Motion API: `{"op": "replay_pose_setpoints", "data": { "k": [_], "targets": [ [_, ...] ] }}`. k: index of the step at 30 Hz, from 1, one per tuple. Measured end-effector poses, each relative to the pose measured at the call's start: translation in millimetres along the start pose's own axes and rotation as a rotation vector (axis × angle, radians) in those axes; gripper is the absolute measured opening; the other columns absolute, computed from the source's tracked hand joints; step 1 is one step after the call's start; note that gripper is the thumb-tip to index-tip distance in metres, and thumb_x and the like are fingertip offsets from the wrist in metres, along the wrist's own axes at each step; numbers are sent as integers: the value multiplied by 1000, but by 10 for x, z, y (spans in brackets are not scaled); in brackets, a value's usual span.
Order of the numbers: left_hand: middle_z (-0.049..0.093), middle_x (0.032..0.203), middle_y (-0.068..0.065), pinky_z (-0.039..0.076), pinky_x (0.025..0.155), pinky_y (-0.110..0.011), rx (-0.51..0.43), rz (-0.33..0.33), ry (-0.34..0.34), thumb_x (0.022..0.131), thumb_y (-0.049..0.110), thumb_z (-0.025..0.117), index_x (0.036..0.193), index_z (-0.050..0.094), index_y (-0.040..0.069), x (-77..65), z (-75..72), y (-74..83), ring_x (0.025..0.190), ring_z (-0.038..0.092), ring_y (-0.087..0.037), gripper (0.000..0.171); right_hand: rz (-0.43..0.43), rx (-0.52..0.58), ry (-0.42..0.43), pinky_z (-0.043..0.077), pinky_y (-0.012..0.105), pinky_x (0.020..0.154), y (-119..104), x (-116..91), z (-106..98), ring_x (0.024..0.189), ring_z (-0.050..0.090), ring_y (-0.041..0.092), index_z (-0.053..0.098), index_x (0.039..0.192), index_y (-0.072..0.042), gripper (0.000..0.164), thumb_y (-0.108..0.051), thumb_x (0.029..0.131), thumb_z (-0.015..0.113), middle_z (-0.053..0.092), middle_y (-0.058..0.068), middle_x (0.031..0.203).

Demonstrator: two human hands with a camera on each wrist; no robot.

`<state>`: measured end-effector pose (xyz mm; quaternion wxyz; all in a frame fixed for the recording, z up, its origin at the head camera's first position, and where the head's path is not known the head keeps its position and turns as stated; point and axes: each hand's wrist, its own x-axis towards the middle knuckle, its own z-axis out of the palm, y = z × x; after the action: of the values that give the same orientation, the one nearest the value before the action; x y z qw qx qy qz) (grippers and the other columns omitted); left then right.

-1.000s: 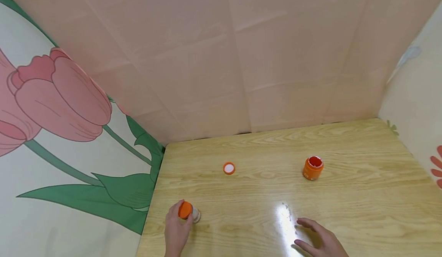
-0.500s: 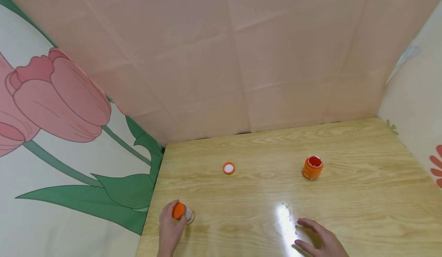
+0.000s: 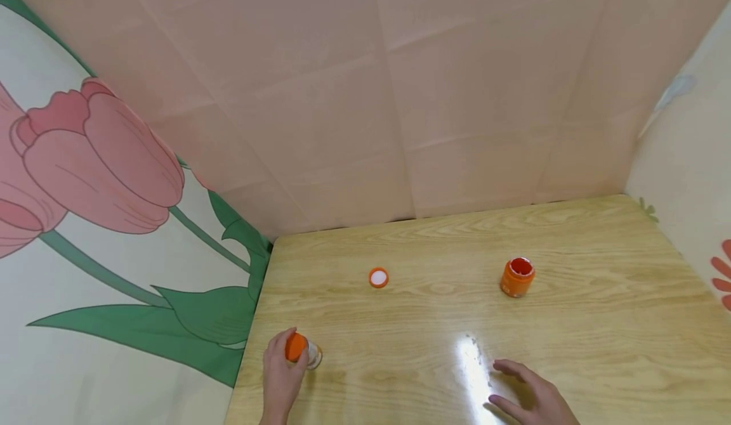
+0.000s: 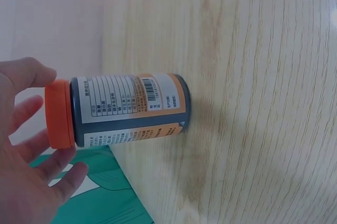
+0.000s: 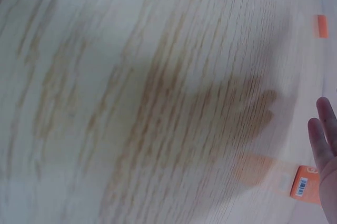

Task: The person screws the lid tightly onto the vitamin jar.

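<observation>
My left hand (image 3: 281,371) holds a small supplement-style bottle (image 3: 313,354) by its orange cap at the table's front left. In the left wrist view, thumb and fingers sit around the cap (image 4: 59,114), and the dark, labelled body (image 4: 131,111) with a barcode reaches down to the tabletop. My right hand (image 3: 537,396) hovers over the front right with its fingers loosely spread and nothing in them. Beyond it stands an orange jar (image 3: 516,280), uncapped, with a red inside; part of this jar (image 5: 308,184) also shows in the right wrist view.
An orange-rimmed lid (image 3: 379,278) lies with its white inside up, farther back on the wood-grain table (image 3: 434,247). A pinkish sheet (image 3: 342,108) hangs behind the table. Walls with painted flowers (image 3: 114,158) stand at both sides.
Between the first frame and the second, my left hand and the bottle shifted slightly left; they have stayed there since. The right hand, jar and lid have hardly moved.
</observation>
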<state>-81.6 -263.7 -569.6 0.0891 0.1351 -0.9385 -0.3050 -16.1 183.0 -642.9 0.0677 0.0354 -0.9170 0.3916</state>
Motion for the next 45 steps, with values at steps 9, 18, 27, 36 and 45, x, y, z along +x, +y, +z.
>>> {"op": "replay_pose_setpoints", "data": {
  "k": [9, 18, 27, 36, 45],
  "targets": [
    [58, 128, -19, 54, 85, -52, -2, 3, 17, 84, 11, 74, 126, 63, 8, 10, 13, -2, 111, 54, -37, 44, -12, 15, 17, 29, -3, 87, 33, 1, 15, 99, 63, -4, 69, 115, -17, 54, -37, 69, 89, 73, -8, 109],
    [61, 122, -18, 53, 78, -48, 16, 53, 67, 80, 8, 76, 121, 66, 9, 36, 37, 21, 105, 56, -35, 42, 2, -7, 15, 36, 3, 87, 50, 25, -27, 104, 61, -4, 67, 118, -17, 54, -38, 72, 87, 73, -6, 114],
    [62, 124, -17, 51, 70, -38, 11, 87, 79, 82, 10, 76, 122, 66, 12, 72, 66, 55, 100, 57, -32, 41, -37, 8, 67, 35, 1, 84, 153, 86, -100, 103, 56, -9, 67, 120, -18, 55, -32, 71, 89, 71, -7, 116],
    [59, 130, -17, 54, 86, -52, -13, 88, 45, 84, 11, 75, 127, 64, 11, 112, 92, 133, 116, 56, -36, 45, -19, 42, 59, 26, -3, 88, 195, 151, -204, 112, 31, -30, 63, 127, -16, 57, -31, 76, 85, 66, -10, 122],
    [60, 129, -18, 47, 97, -53, -99, 189, 65, 83, 7, 76, 126, 64, 9, 188, 146, 239, 117, 56, -35, 45, 45, -29, 74, 35, 12, 101, 203, 279, -300, 114, 54, 34, 59, 129, -9, 59, -38, 82, 80, 65, 15, 127]
  ]
}}
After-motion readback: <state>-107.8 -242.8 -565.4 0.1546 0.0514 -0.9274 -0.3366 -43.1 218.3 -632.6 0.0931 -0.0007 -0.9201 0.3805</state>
